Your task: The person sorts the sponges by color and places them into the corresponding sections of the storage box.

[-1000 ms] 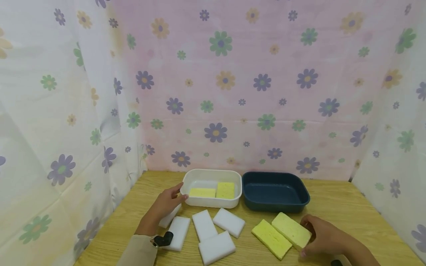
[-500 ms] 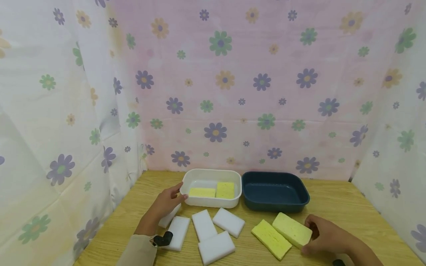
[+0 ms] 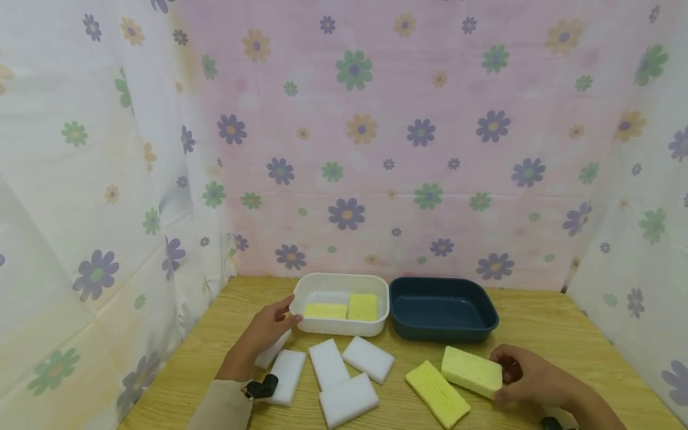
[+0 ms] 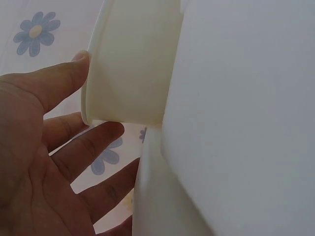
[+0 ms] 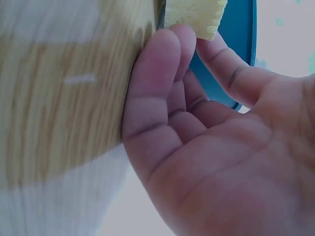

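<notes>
My right hand (image 3: 529, 376) pinches the right end of a pale yellow sponge (image 3: 473, 371) between thumb and fingertips. Only that sponge's end (image 5: 194, 17) shows in the right wrist view, with the fingers curled by the wood. Close beside it, a second yellow sponge (image 3: 438, 394) lies flat on the table. At the white container (image 3: 340, 326), my left hand (image 3: 269, 328) touches the left end with spread thumb and fingers. The left wrist view has these fingers (image 4: 88, 147) fairly straight against the white wall (image 4: 130, 64). Inside the container are two yellow sponges, one flat (image 3: 325, 310) and one squarer (image 3: 362, 307).
A dark blue container (image 3: 443, 331) stands right of the white one. Several white sponges (image 3: 349, 400) lie on the wooden table (image 3: 564, 334) in front, one partly behind the left wrist. Flowered cloth (image 3: 408, 239) hangs at the back and sides.
The held sponge has shifted slightly right and turned, standing a little apart from the flat yellow one, which has slid slightly toward the front. My left hand stays on the white container.
</notes>
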The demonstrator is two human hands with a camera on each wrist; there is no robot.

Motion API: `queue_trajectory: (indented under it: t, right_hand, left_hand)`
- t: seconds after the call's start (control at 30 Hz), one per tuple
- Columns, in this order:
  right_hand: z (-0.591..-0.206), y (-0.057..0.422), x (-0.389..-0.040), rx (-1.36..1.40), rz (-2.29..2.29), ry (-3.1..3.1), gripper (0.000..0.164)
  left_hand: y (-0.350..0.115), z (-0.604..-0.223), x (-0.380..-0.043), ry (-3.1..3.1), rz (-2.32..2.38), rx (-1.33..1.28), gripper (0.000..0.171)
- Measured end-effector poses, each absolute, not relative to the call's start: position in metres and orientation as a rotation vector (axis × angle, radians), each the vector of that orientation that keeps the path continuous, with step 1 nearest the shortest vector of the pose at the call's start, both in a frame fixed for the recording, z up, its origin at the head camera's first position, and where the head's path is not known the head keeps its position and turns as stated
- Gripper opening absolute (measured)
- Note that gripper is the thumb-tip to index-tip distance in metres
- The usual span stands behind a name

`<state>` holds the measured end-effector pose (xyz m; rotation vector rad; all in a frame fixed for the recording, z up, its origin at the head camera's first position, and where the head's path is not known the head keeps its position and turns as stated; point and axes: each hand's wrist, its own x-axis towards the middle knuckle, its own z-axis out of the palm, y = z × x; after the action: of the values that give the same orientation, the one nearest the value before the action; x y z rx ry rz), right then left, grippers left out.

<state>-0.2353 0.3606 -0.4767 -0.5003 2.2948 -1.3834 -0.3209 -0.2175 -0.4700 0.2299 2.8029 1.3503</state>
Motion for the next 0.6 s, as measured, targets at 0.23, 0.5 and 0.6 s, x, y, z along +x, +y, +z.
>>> queue_trajectory:
  t: [0.23, 0.5, 0.6]
  right_hand:
    - [-0.476, 0.372, -0.237, -0.472, -1.400, 2.252, 0.049]
    - [-0.476, 0.382, -0.237, -0.405, -1.410, 2.206, 0.053]
    - [-0.477, 0.385, -0.238, -0.411, -1.471, 2.139, 0.053]
  left_hand:
    - [-0.218, -0.468, -0.320, 2.800, 1.352, 0.263, 0.071]
    - [-0.219, -0.471, -0.322, 2.814, 1.344, 0.255, 0.071]
    - [-0.218, -0.472, -0.322, 2.825, 1.339, 0.242, 0.071]
